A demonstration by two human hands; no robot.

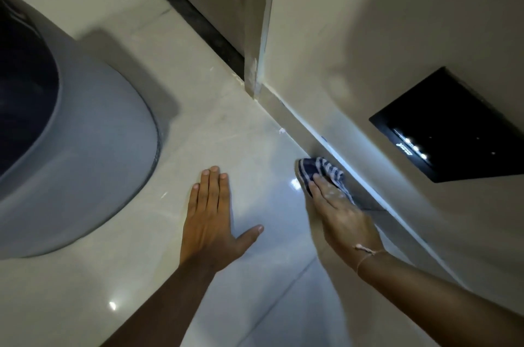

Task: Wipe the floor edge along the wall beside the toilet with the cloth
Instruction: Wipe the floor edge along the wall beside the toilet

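Right hand [337, 210] flat on the blue-and-white striped cloth [321, 172], fingers together, pressing it down onto the glossy pale tiled floor [241, 148] right where it meets the low beige skirting [306, 131] of the wall; that grip is a press, not a pinch. Left hand [211, 213] lies spread, palm down, on the floor, holding nothing, between the cloth and the pale grey rounded toilet base [93, 162]. The wiping stroke looks underway. A small white fleck [281, 130] sits ahead at the edge, so the next move likely calls for sliding the cloth forward, tight to the skirting. Count: one cloth, two hands, one toilet, one black glossy wall panel [448, 125].
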